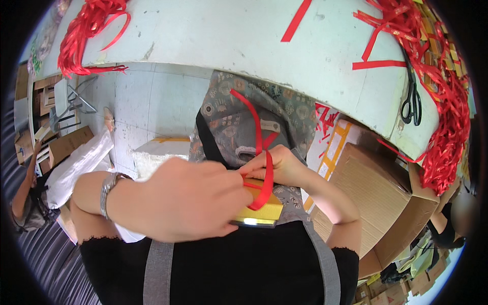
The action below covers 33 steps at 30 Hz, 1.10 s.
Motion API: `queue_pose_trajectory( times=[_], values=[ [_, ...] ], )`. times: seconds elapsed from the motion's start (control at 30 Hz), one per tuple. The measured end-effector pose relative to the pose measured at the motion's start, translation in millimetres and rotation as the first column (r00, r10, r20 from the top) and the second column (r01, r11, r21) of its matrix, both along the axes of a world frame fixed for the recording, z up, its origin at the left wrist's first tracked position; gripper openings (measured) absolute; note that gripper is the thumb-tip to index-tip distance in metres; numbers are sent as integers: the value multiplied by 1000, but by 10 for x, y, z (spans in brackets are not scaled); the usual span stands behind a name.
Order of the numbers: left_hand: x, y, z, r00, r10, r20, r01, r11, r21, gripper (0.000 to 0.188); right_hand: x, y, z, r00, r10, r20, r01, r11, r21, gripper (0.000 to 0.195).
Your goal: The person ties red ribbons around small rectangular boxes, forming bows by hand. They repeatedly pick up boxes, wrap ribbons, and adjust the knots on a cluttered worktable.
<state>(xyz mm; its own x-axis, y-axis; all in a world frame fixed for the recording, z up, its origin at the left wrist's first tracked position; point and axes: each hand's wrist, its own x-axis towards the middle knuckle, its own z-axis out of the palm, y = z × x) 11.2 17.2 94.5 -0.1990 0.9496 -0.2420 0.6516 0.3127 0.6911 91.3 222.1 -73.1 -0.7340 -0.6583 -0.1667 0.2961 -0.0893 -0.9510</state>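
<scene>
A yellow box lies near my waist, with red ribbon across it and in a loose loop above. My left hand, a metal-banded watch on its wrist, covers the left part of the box. Its fingers are curled where the ribbon loop runs in under them; whether they also grip the box is hidden. My right hand pinches the ribbon between thumb and fingers at the far edge of the box. One ribbon tail stretches away over my patterned grey apron.
Beyond me is a white table with red ribbon bundles at left and right. Black-handled scissors lie near its right corner. An open cardboard carton stands to my right, a wrapped box at left. People are at both sides.
</scene>
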Motion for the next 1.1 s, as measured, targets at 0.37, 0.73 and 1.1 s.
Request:
queue_pose_trajectory(
  times=[0.37,0.73,1.1],
  values=[
    [-916,87,-967,155,342,927,-964,-150,217,20,-1315,288,1127,829,-555,-63,537,762,362,22],
    [-1191,453,-1196,213,970,115,-897,147,418,27,-2002,730,816,945,-222,-240,321,500,804,47],
    [-1164,298,-830,199,852,485,-848,-99,521,30,-1779,1213,1371,832,288,-474,404,273,873,32]
  ],
)
